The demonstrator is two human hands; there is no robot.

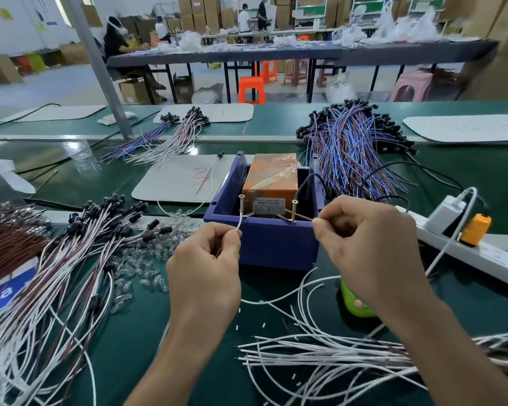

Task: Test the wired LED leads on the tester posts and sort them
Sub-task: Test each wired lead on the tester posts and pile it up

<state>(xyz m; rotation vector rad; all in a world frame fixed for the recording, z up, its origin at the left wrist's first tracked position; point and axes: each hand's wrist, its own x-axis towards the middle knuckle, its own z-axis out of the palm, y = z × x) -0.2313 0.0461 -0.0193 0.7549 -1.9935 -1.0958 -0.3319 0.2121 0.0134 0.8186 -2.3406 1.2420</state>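
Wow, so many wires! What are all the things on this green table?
Tester box: one, blue, centre.
Orange block: one, taped, inside the box.
Tester posts: two, metal screws, on the box's front edge.
White lead: one, at the left post.
Brown lead: one, across the right post.
Blue-and-brown leads: one big pile, back right.
White-and-brown leads: one pile, black tips, left.
White wires: one bunch, front right.
Clear LEDs: many, loose, left of the box.
Power strip: one, white, right.
Orange plug: one, on the power strip.
Left hand: pinches the white lead.
Right hand: pinches the brown lead.
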